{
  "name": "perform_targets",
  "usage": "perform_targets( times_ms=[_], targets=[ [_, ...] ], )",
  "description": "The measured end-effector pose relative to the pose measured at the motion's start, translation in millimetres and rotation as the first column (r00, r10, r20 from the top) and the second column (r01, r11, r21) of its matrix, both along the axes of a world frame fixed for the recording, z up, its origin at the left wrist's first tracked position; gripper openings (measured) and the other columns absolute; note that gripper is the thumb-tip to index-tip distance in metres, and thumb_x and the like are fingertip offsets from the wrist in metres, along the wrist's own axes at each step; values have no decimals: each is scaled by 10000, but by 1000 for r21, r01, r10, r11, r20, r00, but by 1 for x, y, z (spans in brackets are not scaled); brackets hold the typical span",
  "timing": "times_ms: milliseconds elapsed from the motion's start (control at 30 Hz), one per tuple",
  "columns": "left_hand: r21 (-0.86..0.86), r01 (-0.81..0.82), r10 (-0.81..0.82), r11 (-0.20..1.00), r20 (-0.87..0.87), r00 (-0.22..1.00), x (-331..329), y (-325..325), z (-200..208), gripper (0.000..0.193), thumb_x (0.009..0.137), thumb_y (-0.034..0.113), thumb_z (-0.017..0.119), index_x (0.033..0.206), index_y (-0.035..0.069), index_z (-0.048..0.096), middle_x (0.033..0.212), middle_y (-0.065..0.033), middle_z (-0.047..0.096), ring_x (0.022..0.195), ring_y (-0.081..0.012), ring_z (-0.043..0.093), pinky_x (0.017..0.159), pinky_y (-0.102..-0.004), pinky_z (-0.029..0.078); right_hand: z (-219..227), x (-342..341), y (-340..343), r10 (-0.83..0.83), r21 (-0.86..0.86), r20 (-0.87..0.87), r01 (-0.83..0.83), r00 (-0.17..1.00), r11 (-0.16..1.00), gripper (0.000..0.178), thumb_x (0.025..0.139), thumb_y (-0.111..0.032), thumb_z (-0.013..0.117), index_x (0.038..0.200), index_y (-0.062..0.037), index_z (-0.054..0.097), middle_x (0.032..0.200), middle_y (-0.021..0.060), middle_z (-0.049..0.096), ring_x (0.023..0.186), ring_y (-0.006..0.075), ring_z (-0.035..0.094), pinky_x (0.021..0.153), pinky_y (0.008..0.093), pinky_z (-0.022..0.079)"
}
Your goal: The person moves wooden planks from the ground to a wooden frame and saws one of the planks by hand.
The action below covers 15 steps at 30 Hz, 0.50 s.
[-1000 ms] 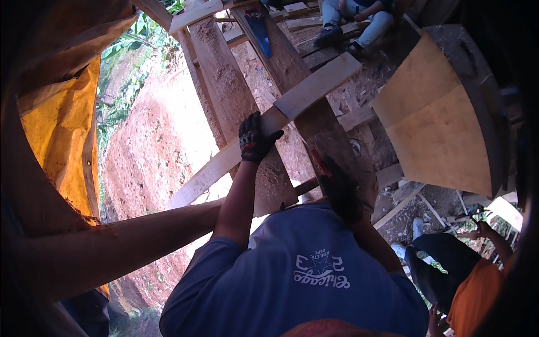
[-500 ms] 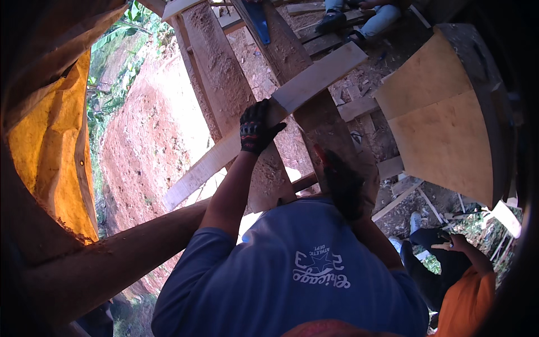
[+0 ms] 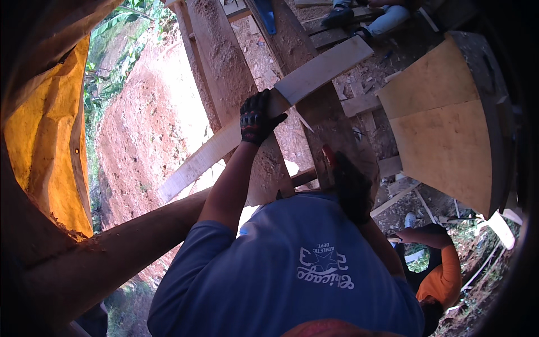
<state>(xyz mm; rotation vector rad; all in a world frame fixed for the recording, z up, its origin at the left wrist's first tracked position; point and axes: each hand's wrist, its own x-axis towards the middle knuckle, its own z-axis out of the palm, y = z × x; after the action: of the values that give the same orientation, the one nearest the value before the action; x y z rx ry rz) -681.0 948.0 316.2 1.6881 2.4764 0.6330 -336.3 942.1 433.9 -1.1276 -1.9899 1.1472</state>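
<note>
A pale wooden board (image 3: pixel 325 70) lies slantwise across two sawdust-covered planks, the left plank (image 3: pixel 219 62) and the right plank (image 3: pixel 317 123). My left hand (image 3: pixel 257 119), in a black glove, presses on the board's middle, fingers over its far edge and thumb spread to the right. Close to my body, my right hand (image 3: pixel 351 188), also gloved in black, is closed around a red-handled tool (image 3: pixel 328 154). Most of this tool is hidden or dark. A thin pale sliver shows between it and the board; I cannot tell whether that is its blade.
A blue blade-like piece (image 3: pixel 265 17) lies on the far planks. To the right stands a curved plywood panel (image 3: pixel 441 126). A thick log (image 3: pixel 129 230) crosses at left, below an orange tarp (image 3: pixel 50 146). One person (image 3: pixel 387 19) is at the top, another (image 3: pixel 443 275) at lower right.
My right hand and the red handle have shifted slightly right and nearer my body; the pale sliver now shows. My left hand stays on the board. The person in orange has bent over.
</note>
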Motion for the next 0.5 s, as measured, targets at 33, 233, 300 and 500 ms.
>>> perform_targets(
  times_ms=[33,233,300,500],
  targets=[
    [-4,1,-1,1000,11,1000,1,1,2,992,730,541,914,1540,127,518,1498,-149,582,1413,-386,510,1202,-544,370,7,2,1,0,-55,-7,-1,1000,998,376,1022,-86,704,1389,-5,687,1307,181,756,1125,253,764,963,375,584],
    [64,38,-41,997,45,998,-4,1,-4,872,748,400,880,1500,110,547,1440,-164,610,1375,-388,540,1180,-544,387,11,17,0,21,104,265,-50,964,993,368,1011,-93,709,1364,13,699,1273,196,765,1146,276,762,956,383,592],
    [76,56,-57,996,12,998,-6,4,-11,772,785,294,822,1479,87,556,1397,-182,622,1346,-401,555,1171,-545,391,14,14,2,4,48,178,-13,984,999,365,1015,-94,703,1363,12,700,1272,198,765,1144,281,763,949,382,594],
    [98,-108,119,989,-118,986,19,20,-16,654,770,95,651,1416,31,575,1290,-212,633,1232,-435,580,1099,-546,419,-18,28,-6,43,246,371,-143,928,959,359,1023,-90,692,1366,14,696,1225,189,781,1097,267,774,921,377,603]
  ],
)
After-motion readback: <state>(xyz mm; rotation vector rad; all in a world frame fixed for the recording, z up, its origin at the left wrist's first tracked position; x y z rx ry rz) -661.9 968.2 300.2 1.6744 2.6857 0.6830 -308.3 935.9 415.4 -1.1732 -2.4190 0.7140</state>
